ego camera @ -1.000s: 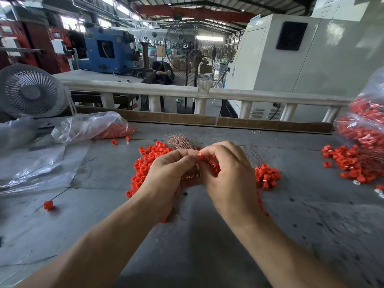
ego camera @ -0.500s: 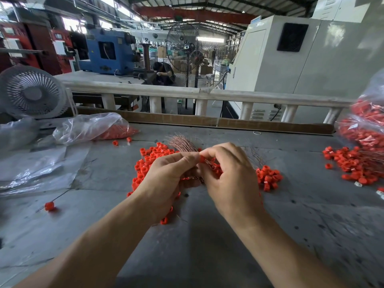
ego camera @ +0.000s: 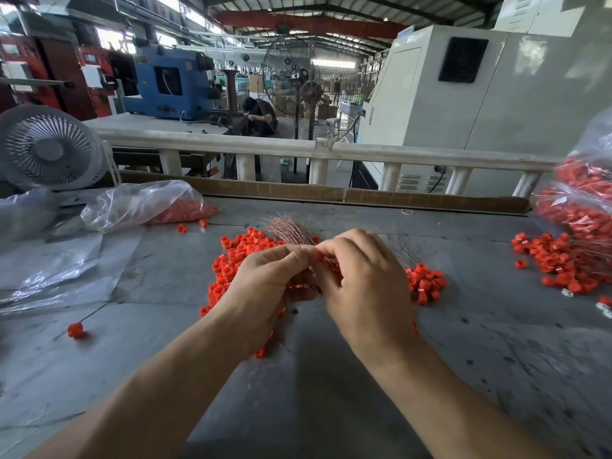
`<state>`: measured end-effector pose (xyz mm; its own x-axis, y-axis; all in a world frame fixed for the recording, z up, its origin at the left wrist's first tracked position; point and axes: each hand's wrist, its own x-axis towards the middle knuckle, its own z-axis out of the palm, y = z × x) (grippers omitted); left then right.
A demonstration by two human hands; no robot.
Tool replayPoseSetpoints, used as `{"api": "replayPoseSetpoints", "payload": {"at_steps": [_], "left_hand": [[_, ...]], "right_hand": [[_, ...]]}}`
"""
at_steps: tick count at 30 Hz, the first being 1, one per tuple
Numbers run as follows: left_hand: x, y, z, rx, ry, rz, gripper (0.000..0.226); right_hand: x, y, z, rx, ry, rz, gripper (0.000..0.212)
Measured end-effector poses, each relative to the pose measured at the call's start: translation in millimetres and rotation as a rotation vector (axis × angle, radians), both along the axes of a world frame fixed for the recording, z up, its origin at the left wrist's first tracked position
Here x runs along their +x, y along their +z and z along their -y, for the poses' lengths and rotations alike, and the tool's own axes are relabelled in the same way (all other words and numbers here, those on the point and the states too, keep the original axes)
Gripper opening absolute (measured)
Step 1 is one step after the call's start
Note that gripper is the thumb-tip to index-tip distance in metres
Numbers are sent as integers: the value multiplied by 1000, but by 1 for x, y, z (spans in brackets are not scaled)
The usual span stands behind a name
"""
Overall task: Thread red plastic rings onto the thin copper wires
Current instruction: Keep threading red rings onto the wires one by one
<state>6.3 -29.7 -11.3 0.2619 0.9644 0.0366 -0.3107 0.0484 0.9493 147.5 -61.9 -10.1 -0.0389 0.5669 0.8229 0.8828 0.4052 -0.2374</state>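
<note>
- We see left hand [ego camera: 265, 286] and right hand [ego camera: 361, 279] fingertips closed tighter together at frame centre; red ring between them now almost hidden.

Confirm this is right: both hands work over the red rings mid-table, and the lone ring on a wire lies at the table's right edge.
Wrong side. In the head view the lone ring on a wire lies near the table's left edge. Both hands, left hand and right hand, do work over the red rings.

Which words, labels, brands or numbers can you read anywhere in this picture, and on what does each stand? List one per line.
None can be read.
White papers on the red cabinets: too blurred to read.
Blue sign atop the grey machine housing: too small to read.
Blue machine: no legible brand.
</note>
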Motion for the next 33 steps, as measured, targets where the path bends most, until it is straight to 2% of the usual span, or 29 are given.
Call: {"api": "replayPoseSetpoints", "payload": {"at_steps": [14, 24, 29, 33], "left_hand": [[0, 3, 1, 2, -76, -46, 24], [1, 10, 8, -54, -61, -93, 63], [-2, 14, 8, -59, -157, 80, 35], [-8, 16, 2, 61, -126, 163, 22]], "right_hand": [[2, 0, -3, -5, 4, 32, 5], [2, 3, -3, 91, 116, -10, 12], [-1, 0, 1, 51, 217, -31, 14], [0, 1, 1, 35, 294, -52, 14]]}}
